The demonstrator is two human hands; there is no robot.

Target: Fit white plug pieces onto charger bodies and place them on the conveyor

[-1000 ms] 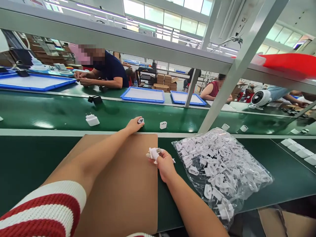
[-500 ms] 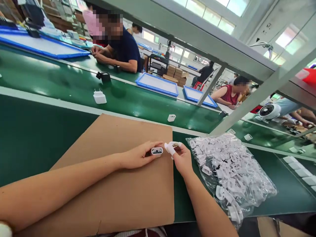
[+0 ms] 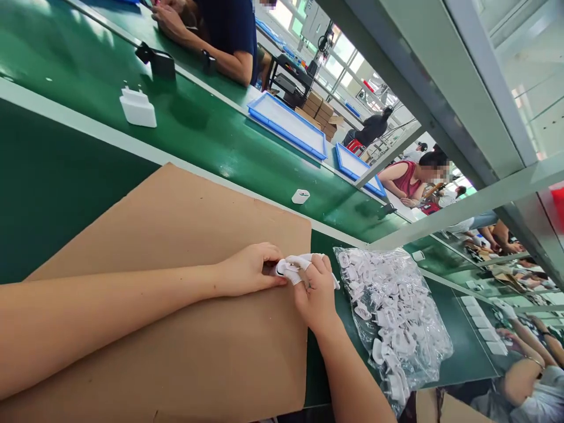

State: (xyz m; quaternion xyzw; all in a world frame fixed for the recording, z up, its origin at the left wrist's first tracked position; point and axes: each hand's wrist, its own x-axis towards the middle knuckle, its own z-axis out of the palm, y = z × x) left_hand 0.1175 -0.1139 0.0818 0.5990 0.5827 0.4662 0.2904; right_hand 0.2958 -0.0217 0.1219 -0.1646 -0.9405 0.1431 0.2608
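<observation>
Over the right part of a cardboard sheet [image 3: 211, 217], my left hand [image 3: 249, 271] is closed around a small white charger housing [image 3: 279, 270]. Only a bit of the housing shows between the two hands. My right hand [image 3: 315, 294], with white finger cots on its fingertips, presses at the housing's open end. Its fingers are pinched together, and whatever is between them is hidden. Right of this hand lies a clear plastic bag [image 3: 396, 317] full of white plug parts.
A green conveyor belt [image 3: 229, 158] runs beyond the cardboard, carrying a white charger [image 3: 138, 107], a white housing [image 3: 301, 196] and a black adapter [image 3: 161, 61]. Blue-rimmed trays [image 3: 286, 126] line its far side. A metal post [image 3: 440, 220] slants on the right; co-workers sit around.
My right hand has moved left onto the housing and its fingers now cover the open end. My left hand stays around the housing. The camera view has tilted and turned.
</observation>
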